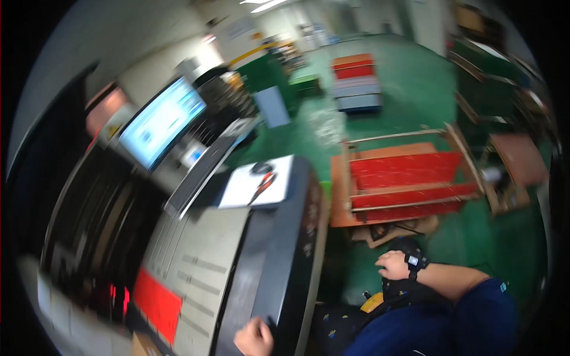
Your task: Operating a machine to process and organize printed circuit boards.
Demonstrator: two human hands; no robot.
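My left hand [254, 338] is at the lower edge, over the dark metal front rail of a machine [254, 285]. Its fingers are curled in; what they hold, if anything, is hidden. On my dark-clothed leg lies my right hand [393, 264], fingers loosely stretched and nothing seen in them. A black strap with a small device [414, 261] goes round that wrist. Beyond the left hand, orange-handled pliers [263, 188] and a black computer mouse [261, 168] lie on a white board [236, 185]. A red sheet [157, 304] sits on the machine's grey slotted bed [199, 267].
A lit monitor [163, 121] and a keyboard [202, 172] stand at the machine's far left. To the right is a wooden-framed rack with red panels [409, 172]. Farther off are a stack of red and grey sheets [356, 89] and a brown-topped stool [518, 159] on green floor.
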